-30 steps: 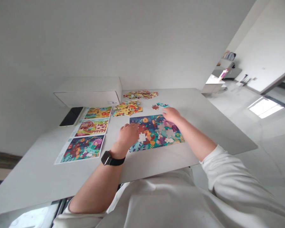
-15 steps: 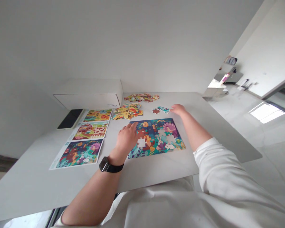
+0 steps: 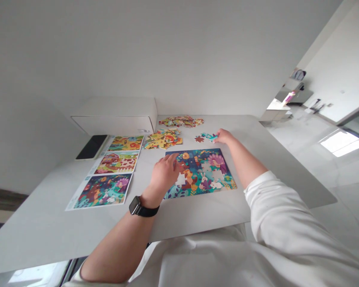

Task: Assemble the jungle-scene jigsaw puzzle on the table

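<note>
A nearly assembled jigsaw puzzle (image 3: 194,185) of forest animals lies flat on the table, with gaps at its left-middle and right-middle. My left hand (image 3: 166,170), a black watch on its wrist, rests over the puzzle's left edge. Its fingers are loosely stretched and hold nothing that I can see. Beyond the puzzle's far edge, my right hand (image 3: 225,137) pinches a teal puzzle piece (image 3: 213,138) at the tabletop. Beside it lie a brown puzzle piece (image 3: 199,139) and another teal piece, partly overlapped.
Two heaps of loose pieces, a yellow heap (image 3: 161,140) and a mixed heap (image 3: 182,121), lie toward the wall. Left of the puzzle are printed picture sheets (image 3: 103,191) and a phone (image 3: 91,147). Behind them stands a white box (image 3: 113,124).
My right fingers have closed further over the teal piece, which looks slightly shifted. My left hand stays on the puzzle's left side. The whole view has shifted a little.
</note>
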### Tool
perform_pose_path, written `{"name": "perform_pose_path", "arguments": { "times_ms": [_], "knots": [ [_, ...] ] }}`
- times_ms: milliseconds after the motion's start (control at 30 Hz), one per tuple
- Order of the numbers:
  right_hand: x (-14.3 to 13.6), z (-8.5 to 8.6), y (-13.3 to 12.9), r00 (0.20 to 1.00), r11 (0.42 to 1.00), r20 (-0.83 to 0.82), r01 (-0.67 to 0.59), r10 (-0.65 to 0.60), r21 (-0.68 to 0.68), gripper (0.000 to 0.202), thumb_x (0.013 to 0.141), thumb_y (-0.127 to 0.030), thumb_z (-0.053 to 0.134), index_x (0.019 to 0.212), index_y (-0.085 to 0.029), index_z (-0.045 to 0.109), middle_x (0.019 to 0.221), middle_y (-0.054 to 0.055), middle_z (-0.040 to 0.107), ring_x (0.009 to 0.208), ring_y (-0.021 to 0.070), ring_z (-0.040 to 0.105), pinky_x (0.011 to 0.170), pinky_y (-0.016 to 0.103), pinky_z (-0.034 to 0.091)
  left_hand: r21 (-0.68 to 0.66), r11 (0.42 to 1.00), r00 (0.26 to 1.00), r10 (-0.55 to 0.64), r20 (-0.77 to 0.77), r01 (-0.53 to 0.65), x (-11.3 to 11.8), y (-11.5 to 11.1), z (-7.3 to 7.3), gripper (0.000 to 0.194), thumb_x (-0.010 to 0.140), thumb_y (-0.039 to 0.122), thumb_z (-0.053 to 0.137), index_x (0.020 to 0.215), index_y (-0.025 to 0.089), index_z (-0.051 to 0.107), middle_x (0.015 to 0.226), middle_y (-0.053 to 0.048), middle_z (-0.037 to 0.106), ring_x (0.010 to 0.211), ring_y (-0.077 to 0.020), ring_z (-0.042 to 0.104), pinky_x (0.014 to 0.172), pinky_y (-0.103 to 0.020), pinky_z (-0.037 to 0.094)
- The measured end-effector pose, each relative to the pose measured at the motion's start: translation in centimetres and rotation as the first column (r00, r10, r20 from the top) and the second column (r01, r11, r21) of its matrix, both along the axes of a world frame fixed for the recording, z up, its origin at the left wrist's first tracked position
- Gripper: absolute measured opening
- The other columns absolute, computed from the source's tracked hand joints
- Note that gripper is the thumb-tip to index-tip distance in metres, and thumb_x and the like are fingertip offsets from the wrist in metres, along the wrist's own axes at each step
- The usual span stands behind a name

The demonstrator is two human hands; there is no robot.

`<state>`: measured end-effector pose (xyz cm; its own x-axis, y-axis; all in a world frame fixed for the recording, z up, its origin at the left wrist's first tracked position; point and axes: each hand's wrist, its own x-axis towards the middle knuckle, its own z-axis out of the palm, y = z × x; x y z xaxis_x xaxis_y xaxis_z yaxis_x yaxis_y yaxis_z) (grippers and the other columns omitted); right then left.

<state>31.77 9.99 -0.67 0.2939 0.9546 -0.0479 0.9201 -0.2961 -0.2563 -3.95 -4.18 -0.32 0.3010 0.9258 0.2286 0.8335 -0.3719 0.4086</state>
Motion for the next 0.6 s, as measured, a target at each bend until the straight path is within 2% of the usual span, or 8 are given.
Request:
{"name": "perform_pose_path", "arguments": {
  "times_ms": [67,133,200,267,433,500,600],
  "knots": [
    [-0.2,-0.1,-0.7,0.990,0.994,-0.133,0.068,-0.056,0.088,0.031,0.079,-0.022,0.087,0.107,-0.017,0.075,0.103,0.008,0.082,0.093,0.0209,0.076,0.079,0.027,0.055,0.035,0.999,0.994,-0.036,0.106,0.033,0.1,0.0,0.0,0.042,0.101,0.022,0.052,0.138,0.021,0.070,0.126,-0.011,0.077,0.115,-0.0290,0.071,0.103,-0.039,0.056],
    [-0.4,0.1,-1.6,0.934,0.980,-0.348,0.138,-0.080,0.146,0.019,0.083,-0.018,0.082,0.097,-0.017,0.070,0.089,0.006,0.079,0.080,0.0171,0.073,0.071,0.025,0.053,0.059,0.996,0.975,-0.074,0.208,0.063,0.2,0.1,-0.1,0.039,0.100,0.022,0.053,0.133,0.021,0.073,0.120,-0.011,0.079,0.111,-0.0279,0.073,0.100,-0.038,0.056],
    [-0.9,0.7,-2.8,0.817,0.967,-0.574,0.185,-0.052,0.176,0.021,0.084,-0.018,0.083,0.092,-0.019,0.064,0.080,0.002,0.074,0.069,0.0138,0.069,0.063,0.023,0.050,0.067,0.994,0.951,-0.098,0.295,0.082,0.3,0.2,-0.2,0.036,0.098,0.022,0.055,0.128,0.021,0.075,0.116,-0.010,0.079,0.105,-0.0266,0.073,0.096,-0.037,0.057],
    [-1.5,1.5,-4.3,0.685,0.958,-0.729,0.196,0.019,0.209,0.030,0.080,-0.022,0.088,0.090,-0.020,0.060,0.076,-0.001,0.071,0.062,0.0116,0.066,0.059,0.021,0.047,0.058,0.994,0.924,-0.103,0.369,0.088,0.3,0.3,-0.4,0.034,0.097,0.023,0.058,0.125,0.022,0.077,0.111,-0.009,0.080,0.099,-0.0248,0.074,0.092,-0.036,0.058],
    [-4.1,3.0,-9.4,0.389,0.953,-0.891,0.092,0.233,0.290,0.039,0.074,-0.030,0.093,0.091,-0.022,0.058,0.079,-0.001,0.071,0.067,0.0135,0.070,0.060,0.022,0.051,-0.006,0.994,0.820,-0.083,0.566,0.105,0.5,0.6,-0.6,0.026,0.097,0.031,0.061,0.114,0.022,0.079,0.097,-0.006,0.080,0.084,-0.0198,0.073,0.081,-0.031,0.057],
    [-5.4,2.7,-11.3,0.279,0.954,-0.922,0.054,0.270,0.295,0.041,0.073,-0.033,0.094,0.092,-0.022,0.059,0.081,-0.001,0.070,0.072,0.0154,0.073,0.064,0.025,0.055,-0.022,0.993,0.768,-0.076,0.636,0.116,0.6,0.6,-0.5,0.026,0.097,0.036,0.063,0.111,0.020,0.078,0.092,-0.005,0.079,0.081,-0.0186,0.072,0.078,-0.030,0.057],
    [-7.1,1.7,-13.1,0.188,0.955,-0.940,0.021,0.285,0.294,0.044,0.070,-0.035,0.095,0.093,-0.022,0.059,0.081,-0.003,0.069,0.074,0.0169,0.074,0.066,0.027,0.057,-0.040,0.989,0.718,-0.078,0.691,0.146,0.9,0.5,-0.3,0.029,0.095,0.043,0.068,0.108,0.018,0.077,0.085,-0.004,0.076,0.077,-0.0178,0.070,0.073,-0.028,0.056]
  ]
}}
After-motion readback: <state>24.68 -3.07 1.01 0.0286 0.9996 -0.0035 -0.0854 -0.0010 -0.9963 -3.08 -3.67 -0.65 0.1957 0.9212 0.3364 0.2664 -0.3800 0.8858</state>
